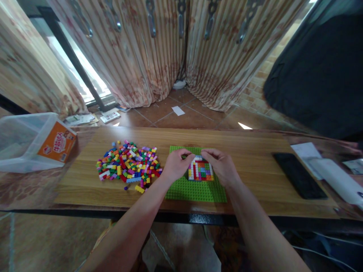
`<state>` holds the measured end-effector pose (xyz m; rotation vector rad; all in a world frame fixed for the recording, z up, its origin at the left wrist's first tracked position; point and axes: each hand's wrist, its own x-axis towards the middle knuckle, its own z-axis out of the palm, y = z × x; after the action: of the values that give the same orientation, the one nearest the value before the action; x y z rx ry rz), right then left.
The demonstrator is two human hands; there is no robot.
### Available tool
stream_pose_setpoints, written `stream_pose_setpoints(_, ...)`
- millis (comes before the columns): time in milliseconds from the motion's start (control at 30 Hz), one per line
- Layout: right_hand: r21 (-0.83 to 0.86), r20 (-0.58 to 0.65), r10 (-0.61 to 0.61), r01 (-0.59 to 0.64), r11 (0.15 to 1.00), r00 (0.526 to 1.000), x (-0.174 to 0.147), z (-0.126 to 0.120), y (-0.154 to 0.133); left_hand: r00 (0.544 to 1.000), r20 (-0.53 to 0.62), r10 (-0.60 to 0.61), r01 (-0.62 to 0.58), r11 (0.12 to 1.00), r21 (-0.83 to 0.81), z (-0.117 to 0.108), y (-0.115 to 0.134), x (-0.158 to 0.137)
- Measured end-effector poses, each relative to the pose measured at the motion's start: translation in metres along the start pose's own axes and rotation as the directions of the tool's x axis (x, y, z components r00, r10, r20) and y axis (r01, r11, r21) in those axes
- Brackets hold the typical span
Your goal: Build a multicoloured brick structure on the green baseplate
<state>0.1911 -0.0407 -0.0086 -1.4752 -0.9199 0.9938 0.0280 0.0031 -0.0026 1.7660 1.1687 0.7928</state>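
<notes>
A green studded baseplate lies on the wooden tabletop in front of me. On it sits a flat square of colourful toy bricks, with white and red pieces at its left and top. My left hand is over the baseplate at the square's upper left, thumb and fingers pinched together. Opposite it, my right hand is at the upper right corner with thumb and forefinger closed. Whatever is between the fingertips of either hand is too small to make out.
A spread of loose toy bricks covers the table left of the baseplate. Further left stands a clear plastic bin with an orange label. To the right lie a black phone-like slab and a white object. Curtains hang beyond the table.
</notes>
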Motion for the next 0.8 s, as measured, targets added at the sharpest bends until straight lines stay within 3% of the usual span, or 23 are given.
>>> stream_pose_setpoints(100,0.107,-0.145,-0.006,0.022,0.994,0.989,0.004,-0.006,-0.002,0.999,0.01,0.038,-0.038,0.999,-0.012,-0.008,-0.001,0.001)
stream_pose_setpoints(200,0.089,-0.242,-0.05,0.073,0.993,0.969,0.006,-0.011,-0.004,0.999,-0.01,0.036,-0.037,0.999,-0.015,-0.029,-0.004,0.006)
stream_pose_setpoints(367,0.067,-0.273,-0.072,0.093,0.993,0.959,0.004,-0.014,-0.006,0.999,-0.041,-0.01,0.011,0.999,0.034,-0.092,-0.017,0.009)
stream_pose_setpoints(500,0.043,-0.267,-0.089,0.104,0.994,0.96,0.003,-0.014,-0.005,0.996,-0.083,-0.043,0.058,0.981,0.187,-0.131,-0.03,0.002)
stream_pose_setpoints(633,0.018,-0.259,-0.081,0.089,0.996,0.962,0.002,-0.012,-0.006,0.998,-0.004,-0.059,0.057,0.939,0.34,-0.14,-0.041,-0.003)
stream_pose_setpoints(800,-0.066,-0.245,-0.104,0.091,0.994,0.964,-0.002,-0.01,-0.009,0.996,0.07,-0.062,0.018,0.864,0.504,-0.127,-0.039,-0.003)
